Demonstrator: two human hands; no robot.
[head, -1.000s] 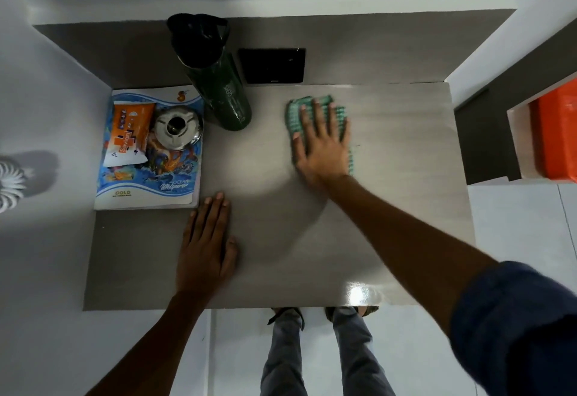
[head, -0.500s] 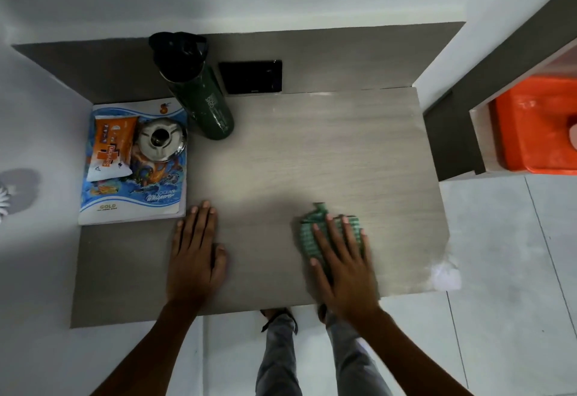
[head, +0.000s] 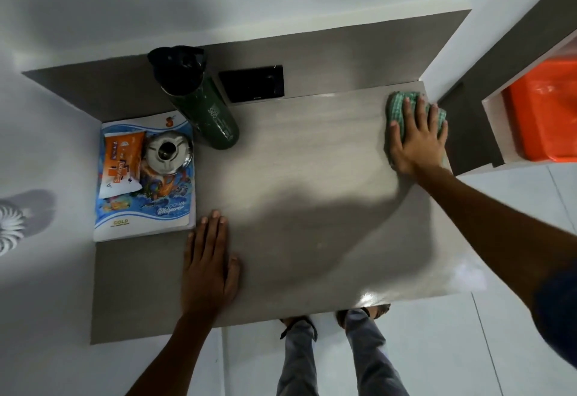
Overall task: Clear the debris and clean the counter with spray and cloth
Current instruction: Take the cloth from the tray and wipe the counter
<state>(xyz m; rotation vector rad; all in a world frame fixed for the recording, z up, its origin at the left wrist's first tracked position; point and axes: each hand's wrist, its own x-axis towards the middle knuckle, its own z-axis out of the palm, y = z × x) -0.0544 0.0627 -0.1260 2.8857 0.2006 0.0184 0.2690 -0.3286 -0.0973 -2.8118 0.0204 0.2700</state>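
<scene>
Nearest the camera, at six o'clock, the person's legs in grey trousers [head: 340, 361] stand on the pale floor just under the near edge of the counter [head: 312, 208]. The left hand [head: 209, 267] lies flat on the counter at about seven o'clock, palm down, fingers straight and close together, grasping nothing; its fingertips point toward twelve and stop just beside the near right corner of a notebook [head: 146, 205].

The notebook, blue and white, sits at nine o'clock on the counter against the left wall. On it lie an orange and white packet [head: 120, 164] and, just to the packet's right, a round metal dish [head: 168, 153]. Past the notebook's far right corner, at about eleven o'clock, a dark green bottle [head: 212, 114] with a black cap stands on the counter. Behind it, at twelve, a black switch panel [head: 253, 83] is set in the grey back panel.

At two o'clock the right hand [head: 416, 139] presses a green checked cloth [head: 398, 103] onto the far right corner of the counter, fingers spread and straight over it, not curled round it. The cloth shows beyond the fingertips and partly overhangs the right edge. Farther right, at three o'clock, an orange container [head: 546, 114] sits in a white niche.
</scene>
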